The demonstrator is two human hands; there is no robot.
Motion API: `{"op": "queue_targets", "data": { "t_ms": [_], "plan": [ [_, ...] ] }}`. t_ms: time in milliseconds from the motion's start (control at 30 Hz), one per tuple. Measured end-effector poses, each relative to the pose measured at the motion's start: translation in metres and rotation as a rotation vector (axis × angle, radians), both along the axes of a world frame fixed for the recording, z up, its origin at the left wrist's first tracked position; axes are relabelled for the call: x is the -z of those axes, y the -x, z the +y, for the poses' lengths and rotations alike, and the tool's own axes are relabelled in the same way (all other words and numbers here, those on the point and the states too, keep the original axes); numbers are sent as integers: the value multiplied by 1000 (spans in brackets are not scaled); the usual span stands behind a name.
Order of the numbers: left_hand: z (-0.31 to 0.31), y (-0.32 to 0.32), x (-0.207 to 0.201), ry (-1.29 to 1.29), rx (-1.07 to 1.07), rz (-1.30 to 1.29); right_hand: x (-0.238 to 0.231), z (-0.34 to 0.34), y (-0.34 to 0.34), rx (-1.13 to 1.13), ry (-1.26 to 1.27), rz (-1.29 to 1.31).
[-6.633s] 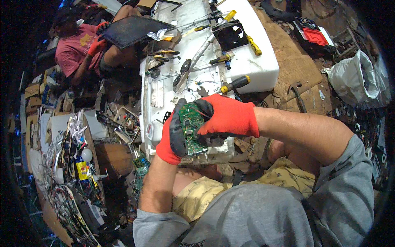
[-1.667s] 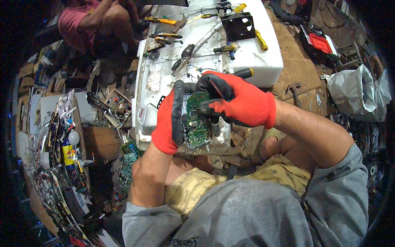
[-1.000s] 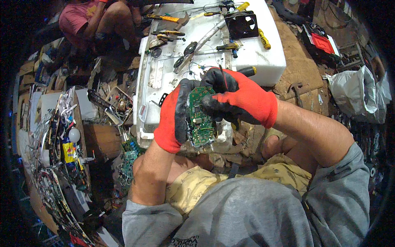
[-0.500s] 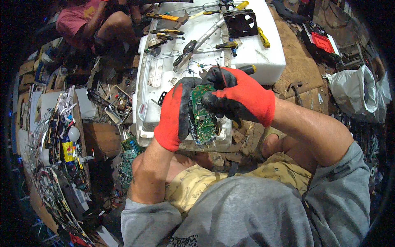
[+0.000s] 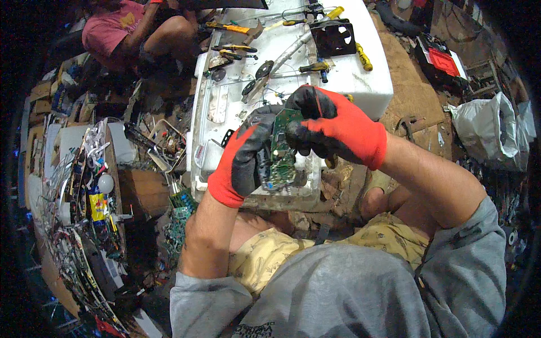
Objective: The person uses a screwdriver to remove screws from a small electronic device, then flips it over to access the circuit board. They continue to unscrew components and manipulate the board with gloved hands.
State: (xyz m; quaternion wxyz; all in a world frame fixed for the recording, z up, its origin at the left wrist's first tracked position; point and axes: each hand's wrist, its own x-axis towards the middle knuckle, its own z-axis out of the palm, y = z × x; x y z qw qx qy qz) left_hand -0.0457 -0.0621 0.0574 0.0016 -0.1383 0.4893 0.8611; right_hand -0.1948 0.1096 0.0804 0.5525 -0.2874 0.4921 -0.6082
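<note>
My left hand [image 5: 243, 158], in a red glove with dark palm and fingers, is closed around the left side of a green circuit board [image 5: 282, 158]. Small chips and solder points cover the board, which stands tilted above the near end of the white work surface [image 5: 360, 84]. At its upper right edge my right hand [image 5: 329, 121], gloved alike, is closed with thumb and fingers against the board. Those fingers hide the board's upper corner. Just behind the right hand shows a bit of a yellow handle [image 5: 350, 98], mostly covered.
Farther up the surface lie a hammer [image 5: 234, 28], pliers [image 5: 236, 48], a black fan frame [image 5: 333, 39] and a yellow-handled screwdriver [image 5: 363, 57]. Scrap parts and wires [image 5: 93, 186] are heaped at left. A white sack [image 5: 487, 127] stands right. Another person [image 5: 121, 34] sits far left.
The board has turned, so its face shows narrower and more edge-on. Both hands stay on it, and the right hand has shifted slightly right. The whole view has moved a little.
</note>
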Motion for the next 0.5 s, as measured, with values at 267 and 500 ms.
{"op": "queue_targets", "data": {
  "t_ms": [267,500],
  "plan": [
    [-21,-3,9,970,87,285,10,-2,-15,47,127,128],
    [-11,-1,10,695,101,46,26,-13,-1,40,127,-43]
  ]
}}
